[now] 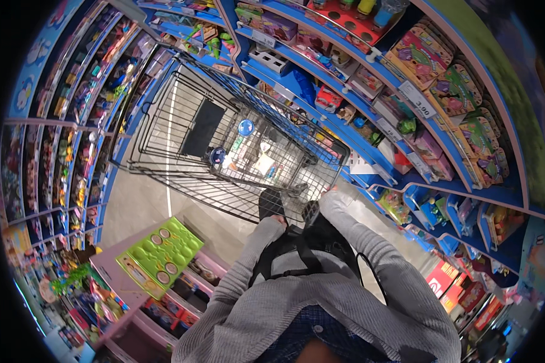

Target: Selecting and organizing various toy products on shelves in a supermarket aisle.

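Note:
A black wire shopping cart (191,192) stands in front of me, stretching toward the far left. My left hand (278,219) is at the near end of the cart, closed on its handle; the sleeve covers much of it. To the right, my right hand (330,192) is closed at the same near end, its fingers only partly showing. Inside the cart lie a blue round-topped item (246,127), a dark blue round item (217,156) and a pale package (264,164). A dark flat panel (203,128) is fixed to the wire.
Blue shelves with boxed toys (421,54) curve along the right, close to the cart. More toy shelves (82,145) line the left. A pink display stand with a bright green tray-like pack (160,257) is at the near left. Grey floor (133,196) lies between.

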The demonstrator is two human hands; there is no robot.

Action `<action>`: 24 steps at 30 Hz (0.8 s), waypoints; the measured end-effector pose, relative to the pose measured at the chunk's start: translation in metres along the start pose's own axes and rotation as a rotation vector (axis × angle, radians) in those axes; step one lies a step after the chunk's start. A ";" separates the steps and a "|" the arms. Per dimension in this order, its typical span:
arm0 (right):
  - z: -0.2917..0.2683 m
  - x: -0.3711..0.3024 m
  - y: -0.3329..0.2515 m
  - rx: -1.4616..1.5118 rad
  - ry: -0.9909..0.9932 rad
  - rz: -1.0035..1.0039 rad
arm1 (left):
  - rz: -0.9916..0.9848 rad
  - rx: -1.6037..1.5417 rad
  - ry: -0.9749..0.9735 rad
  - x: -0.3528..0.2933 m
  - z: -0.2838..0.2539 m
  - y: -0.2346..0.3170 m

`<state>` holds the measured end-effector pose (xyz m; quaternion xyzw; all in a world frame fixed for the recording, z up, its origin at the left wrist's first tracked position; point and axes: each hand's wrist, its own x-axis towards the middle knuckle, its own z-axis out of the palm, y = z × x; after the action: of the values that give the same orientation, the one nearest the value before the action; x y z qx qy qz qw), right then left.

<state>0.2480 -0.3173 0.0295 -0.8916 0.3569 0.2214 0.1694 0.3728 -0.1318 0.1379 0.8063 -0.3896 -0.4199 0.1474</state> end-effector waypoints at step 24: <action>-0.089 -0.046 -0.041 0.511 -0.106 0.365 | 0.560 0.883 -0.449 0.068 -0.066 -0.071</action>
<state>0.2717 -0.3035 0.1342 -0.7286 0.5457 0.1975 0.3637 0.4844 -0.1424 0.0994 0.5484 -0.7490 -0.3230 -0.1842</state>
